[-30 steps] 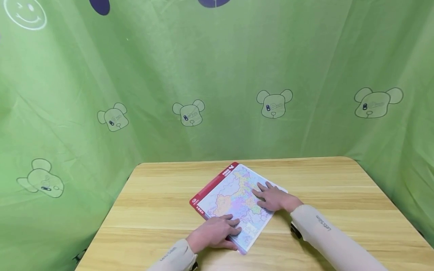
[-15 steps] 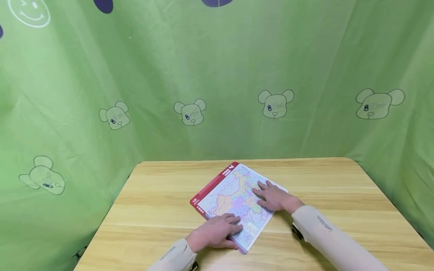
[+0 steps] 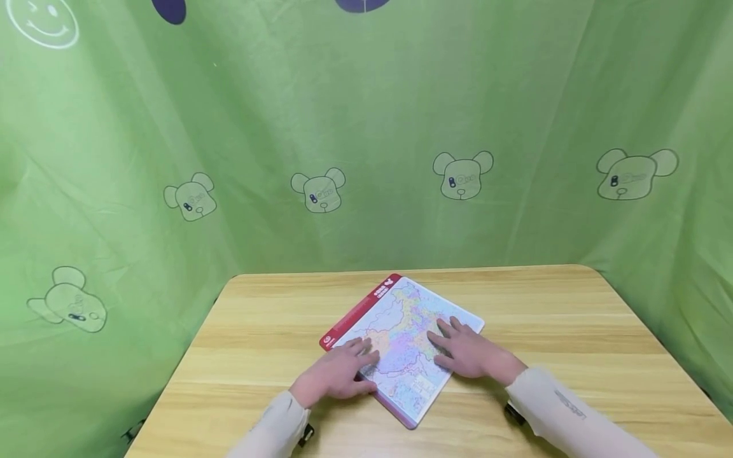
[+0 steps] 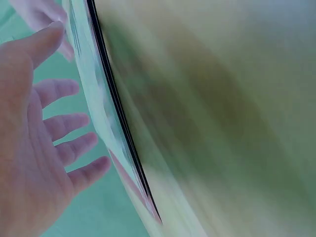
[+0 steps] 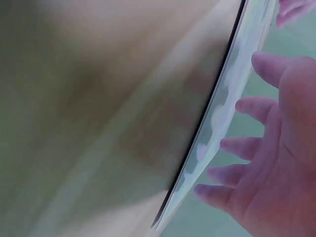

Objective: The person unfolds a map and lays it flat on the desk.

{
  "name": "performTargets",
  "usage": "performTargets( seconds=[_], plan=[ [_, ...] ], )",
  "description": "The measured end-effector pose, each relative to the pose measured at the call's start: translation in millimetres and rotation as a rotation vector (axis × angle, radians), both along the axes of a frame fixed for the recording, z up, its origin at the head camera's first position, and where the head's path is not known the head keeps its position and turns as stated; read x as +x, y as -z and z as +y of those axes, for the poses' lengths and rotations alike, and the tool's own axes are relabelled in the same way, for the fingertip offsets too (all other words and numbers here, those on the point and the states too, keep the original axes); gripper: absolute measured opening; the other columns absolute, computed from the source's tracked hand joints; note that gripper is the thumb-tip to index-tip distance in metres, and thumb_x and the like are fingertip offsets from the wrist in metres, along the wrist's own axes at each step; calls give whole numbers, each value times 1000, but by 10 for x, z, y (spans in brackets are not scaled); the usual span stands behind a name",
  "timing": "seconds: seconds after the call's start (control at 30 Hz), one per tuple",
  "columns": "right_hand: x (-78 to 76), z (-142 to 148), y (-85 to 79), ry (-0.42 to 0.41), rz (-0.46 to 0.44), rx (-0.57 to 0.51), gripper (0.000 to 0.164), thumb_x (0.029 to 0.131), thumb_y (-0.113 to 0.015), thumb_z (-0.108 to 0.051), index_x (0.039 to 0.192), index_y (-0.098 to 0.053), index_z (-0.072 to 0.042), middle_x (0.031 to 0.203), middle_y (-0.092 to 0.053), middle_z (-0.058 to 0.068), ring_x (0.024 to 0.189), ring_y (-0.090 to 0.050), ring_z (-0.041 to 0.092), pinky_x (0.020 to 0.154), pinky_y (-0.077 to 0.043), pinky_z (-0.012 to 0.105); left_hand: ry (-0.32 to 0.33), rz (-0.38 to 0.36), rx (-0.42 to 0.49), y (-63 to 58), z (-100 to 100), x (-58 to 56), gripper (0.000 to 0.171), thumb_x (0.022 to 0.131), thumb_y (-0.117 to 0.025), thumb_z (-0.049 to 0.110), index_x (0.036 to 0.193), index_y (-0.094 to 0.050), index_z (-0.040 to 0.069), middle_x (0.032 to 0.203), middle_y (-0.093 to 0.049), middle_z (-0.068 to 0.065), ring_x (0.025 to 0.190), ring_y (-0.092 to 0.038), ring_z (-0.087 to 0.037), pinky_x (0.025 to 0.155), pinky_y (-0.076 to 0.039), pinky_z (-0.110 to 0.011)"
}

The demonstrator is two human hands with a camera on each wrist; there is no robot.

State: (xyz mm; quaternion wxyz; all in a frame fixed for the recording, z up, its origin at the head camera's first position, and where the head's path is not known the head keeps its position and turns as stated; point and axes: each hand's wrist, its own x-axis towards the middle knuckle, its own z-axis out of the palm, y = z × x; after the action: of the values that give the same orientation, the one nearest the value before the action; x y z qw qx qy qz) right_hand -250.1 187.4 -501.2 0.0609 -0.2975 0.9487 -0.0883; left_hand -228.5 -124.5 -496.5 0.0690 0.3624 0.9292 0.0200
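A thin map board (image 3: pixel 403 343) with rounded corners and a red border along its far left edge lies turned at an angle on the table. Over its left edge is my left hand (image 3: pixel 336 372), fingers spread. The left wrist view shows a gap between these fingertips and the board's surface (image 4: pixel 98 89). My right hand (image 3: pixel 466 351) is over the board's right part, fingers likewise spread. In the right wrist view its fingers (image 5: pixel 242 147) also look raised off the board (image 5: pixel 219 116). Neither hand grips anything.
The light wooden table (image 3: pixel 258 350) has rounded far corners. A green curtain (image 3: pixel 366 114) with bear heads printed on it hangs behind and at both sides, close to the table's far edge.
Both hands have come off the board's surface. The left hand has moved left and a little farther away, the right hand slightly right and nearer. The board has stayed in place.
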Motion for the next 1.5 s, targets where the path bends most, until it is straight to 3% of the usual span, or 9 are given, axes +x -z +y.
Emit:
performTargets(
  seconds=[0.2,0.47,1.03,1.5],
  plan=[
    [172,-36,-23,-1,-15,-5,55,98,-47,-40,141,-44,-6,147,-28,29,132,-20,55,108,-21,61,-49,-14,28,-30,-139,-104,67,90,-53,54,145,-40,18,152,-28,-13,140,-24,-30,111,-25,-46],
    [246,-65,-9,-13,-36,14,55,97,-48,-40,142,-43,-8,147,-28,29,131,-22,55,106,-24,60,-57,11,7,90,-238,-199,68,90,-53,54,146,-38,17,152,-26,-18,139,-24,-34,112,-24,-45],
    [260,-56,-17,-27,-49,30,55,96,-51,-38,141,-45,-7,146,-30,30,130,-24,55,105,-27,60,-99,-48,-19,98,-211,-190,68,89,-54,54,145,-40,19,154,-26,-10,140,-23,-29,110,-27,-46],
    [166,-19,47,-16,-58,10,54,96,-51,-38,142,-44,-10,148,-29,26,133,-21,52,106,-27,59,-59,-7,-48,106,-167,-181,68,88,-55,53,143,-43,15,152,-31,-9,138,-27,-30,109,-31,-45]
  ],
)
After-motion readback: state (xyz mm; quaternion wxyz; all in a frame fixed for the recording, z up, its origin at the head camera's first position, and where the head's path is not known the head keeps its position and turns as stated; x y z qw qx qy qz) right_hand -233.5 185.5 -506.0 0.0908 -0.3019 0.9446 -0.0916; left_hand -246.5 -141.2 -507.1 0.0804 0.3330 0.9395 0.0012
